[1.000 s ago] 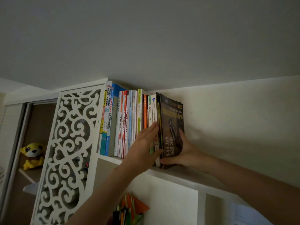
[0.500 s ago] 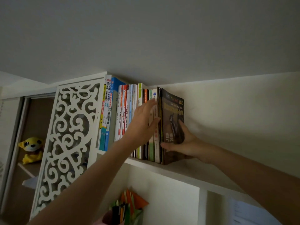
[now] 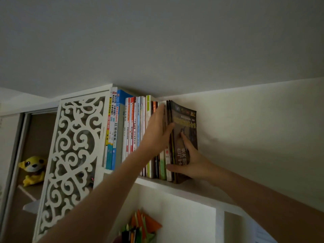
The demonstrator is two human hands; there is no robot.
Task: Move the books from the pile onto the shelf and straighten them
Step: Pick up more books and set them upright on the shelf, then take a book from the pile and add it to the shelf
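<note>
Two hands on one shelf [image 3: 201, 190]: left hand [image 3: 156, 130] flat against the spines, grip released; right hand [image 3: 191, 160] grasps the dark book [image 3: 185, 123].

left hand [image 3: 157, 130]: raised, fingers straight, pressing forward; right hand [image 3: 191, 160]: raised, thumb and fingers spread, gripping

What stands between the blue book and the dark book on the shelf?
Head view: a row of upright books fills the stretch, partly hidden by the left hand.
</note>
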